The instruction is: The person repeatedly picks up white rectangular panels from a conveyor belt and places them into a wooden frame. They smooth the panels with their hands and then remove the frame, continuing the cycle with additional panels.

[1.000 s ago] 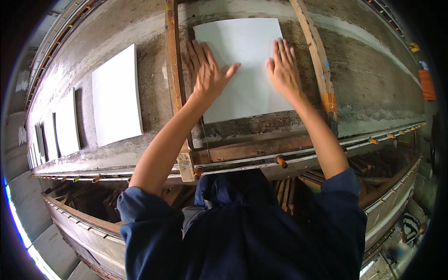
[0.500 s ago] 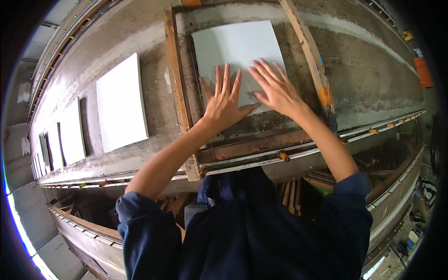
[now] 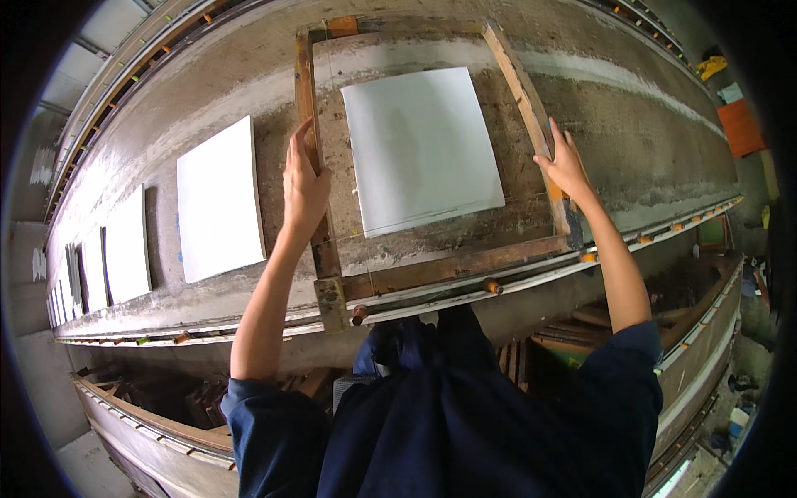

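A rough wooden frame point(image 3: 448, 267) lies on a long grey bench point(image 3: 631, 158). Inside the frame rests a white square tile point(image 3: 419, 149), flat and untouched. My left hand point(image 3: 302, 181) grips the frame's left rail, fingers wrapped over it. My right hand point(image 3: 565, 164) holds the frame's right rail near its lower end. Both hands sit outside the tile, one on each side.
A second white tile point(image 3: 219, 199) lies left of the frame, and several more point(image 3: 126, 244) run along the bench toward the far left. Metal rails point(image 3: 664, 228) edge the bench's near side. Wooden crates and clutter point(image 3: 598, 324) sit below. Orange and yellow items point(image 3: 739, 124) are at far right.
Both hands have come off the white tile and moved apart, the left one to the frame's left rail, the right one to its right rail.
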Available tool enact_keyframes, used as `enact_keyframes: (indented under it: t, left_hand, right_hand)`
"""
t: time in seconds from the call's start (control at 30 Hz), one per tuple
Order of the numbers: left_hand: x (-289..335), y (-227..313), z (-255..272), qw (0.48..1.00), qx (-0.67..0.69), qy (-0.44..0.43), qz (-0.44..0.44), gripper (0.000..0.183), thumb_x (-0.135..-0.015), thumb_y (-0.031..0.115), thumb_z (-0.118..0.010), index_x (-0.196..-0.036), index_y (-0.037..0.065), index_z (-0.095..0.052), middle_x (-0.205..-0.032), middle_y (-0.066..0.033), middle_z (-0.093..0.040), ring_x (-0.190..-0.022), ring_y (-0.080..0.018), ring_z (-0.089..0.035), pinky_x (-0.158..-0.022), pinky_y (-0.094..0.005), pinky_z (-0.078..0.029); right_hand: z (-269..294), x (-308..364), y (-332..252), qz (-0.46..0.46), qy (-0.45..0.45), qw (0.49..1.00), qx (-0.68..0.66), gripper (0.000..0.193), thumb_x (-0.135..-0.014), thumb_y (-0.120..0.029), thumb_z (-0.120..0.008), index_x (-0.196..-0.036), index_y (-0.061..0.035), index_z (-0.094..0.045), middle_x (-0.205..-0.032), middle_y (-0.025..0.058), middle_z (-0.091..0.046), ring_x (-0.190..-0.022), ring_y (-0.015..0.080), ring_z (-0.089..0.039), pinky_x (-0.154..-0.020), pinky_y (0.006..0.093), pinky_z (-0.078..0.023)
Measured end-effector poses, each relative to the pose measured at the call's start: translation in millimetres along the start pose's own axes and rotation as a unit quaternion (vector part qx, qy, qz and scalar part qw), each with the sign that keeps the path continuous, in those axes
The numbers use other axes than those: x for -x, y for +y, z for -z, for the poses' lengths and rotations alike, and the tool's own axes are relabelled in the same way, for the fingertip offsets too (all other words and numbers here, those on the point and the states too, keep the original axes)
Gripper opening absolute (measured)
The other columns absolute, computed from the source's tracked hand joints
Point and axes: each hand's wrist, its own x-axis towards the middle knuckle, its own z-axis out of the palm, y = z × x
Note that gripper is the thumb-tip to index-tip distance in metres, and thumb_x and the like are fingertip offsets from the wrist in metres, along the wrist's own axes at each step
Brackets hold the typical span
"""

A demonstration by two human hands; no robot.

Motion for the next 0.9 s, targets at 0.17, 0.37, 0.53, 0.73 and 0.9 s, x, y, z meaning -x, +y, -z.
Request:
enact_keyframes:
  t: [0.17,0.37,0.53,0.73,0.9]
  left_hand:
    - [-26.2,90.5,15.4,0.999,-0.041,-0.014,0.015,0.070,-0.072,-0.010,-0.050,-0.135,0.013,-0.034,-0.127,-0.0242,-0.049,-0.110,-0.0400,-0.054,-0.087,-0.0453,-0.047]
    - [-32.1,147.8,-85.2,0.998,-0.052,0.026,-0.001,0.070,-0.071,-0.009,-0.051,-0.135,0.013,-0.035,-0.114,-0.0225,-0.056,-0.095,-0.0324,-0.059,-0.082,-0.0420,-0.047]
    - [-38.0,179.7,-178.8,0.999,-0.040,0.030,0.006,0.069,-0.072,-0.009,-0.053,-0.136,0.011,-0.034,-0.100,-0.0162,-0.059,-0.083,-0.0257,-0.059,-0.073,-0.0367,-0.047]
    - [-45.2,197.0,-275.5,1.000,-0.012,0.027,-0.003,0.068,-0.077,-0.008,-0.052,-0.137,0.015,-0.034,-0.097,-0.0157,-0.058,-0.081,-0.0269,-0.058,-0.073,-0.0388,-0.047]
    - [-39.9,186.0,-291.8,0.999,0.011,0.029,0.008,0.067,-0.080,-0.010,-0.051,-0.138,0.016,-0.033,-0.099,-0.0123,-0.058,-0.088,-0.0227,-0.056,-0.074,-0.0356,-0.048]
  right_hand:
    - [37.2,-24.2,23.2,0.045,-0.023,0.999,-0.016,0.076,-0.084,-0.023,-0.068,-0.146,-0.0130,-0.025,-0.146,0.0161,-0.033,-0.133,0.0330,-0.034,-0.107,0.0468,-0.035]
    - [74.5,-68.1,125.3,0.067,-0.005,0.998,-0.017,0.075,-0.083,-0.022,-0.068,-0.146,-0.0137,-0.026,-0.144,0.0151,-0.036,-0.131,0.0331,-0.037,-0.106,0.0466,-0.036]
    - [102.5,-103.6,211.9,0.076,-0.006,0.997,-0.035,0.074,-0.083,-0.020,-0.067,-0.145,-0.0124,-0.027,-0.142,0.0198,-0.037,-0.130,0.0349,-0.039,-0.106,0.0458,-0.036]
    - [114.5,-113.0,293.7,0.020,0.021,0.999,0.014,0.075,-0.086,-0.024,-0.063,-0.146,-0.0074,-0.021,-0.142,0.0310,-0.029,-0.134,0.0441,-0.026,-0.106,0.0520,-0.033]
    - [120.5,-107.4,293.9,0.043,0.005,0.999,0.010,0.073,-0.089,-0.022,-0.059,-0.143,0.0048,-0.019,-0.136,0.0289,-0.032,-0.124,0.0423,-0.037,-0.100,0.0480,-0.041]
